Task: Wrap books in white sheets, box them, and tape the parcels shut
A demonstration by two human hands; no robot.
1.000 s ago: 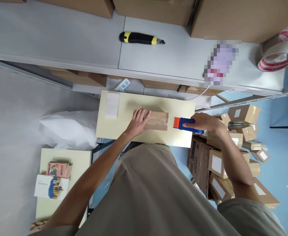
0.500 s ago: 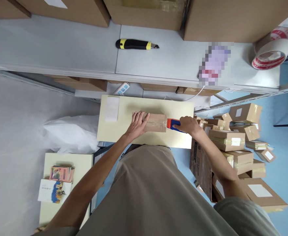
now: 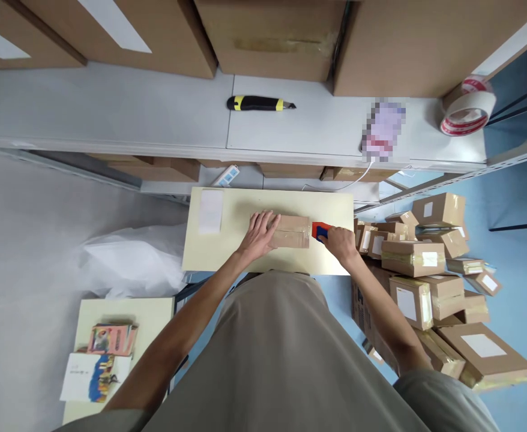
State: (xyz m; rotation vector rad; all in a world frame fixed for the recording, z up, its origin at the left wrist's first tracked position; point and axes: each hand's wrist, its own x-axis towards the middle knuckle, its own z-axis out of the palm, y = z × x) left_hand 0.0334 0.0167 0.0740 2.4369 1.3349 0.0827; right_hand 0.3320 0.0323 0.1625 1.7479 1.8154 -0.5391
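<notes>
Left hand (image 3: 260, 233) open, spread over left end of carton (image 3: 295, 232) on counter (image 3: 221, 254) — right hand (image 3: 340, 241) closed round blue-and-orange tape dispenser (image 3: 320, 231), just beside carton's right end.

Along the grey metal shelf (image 3: 155, 114) from where I stand, a black-and-yellow utility knife (image 3: 257, 103) lies left of a blurred lilac phone (image 3: 384, 128) with a white cable (image 3: 362, 174). A pink-covered stack of books (image 3: 113, 340) rests on the pale yellow side worktop (image 3: 153, 312), near crumpled whitish plastic sheeting (image 3: 132, 258). Taped brown cardboard boxes (image 3: 413, 258) crowd the blue floor (image 3: 515, 270).
</notes>
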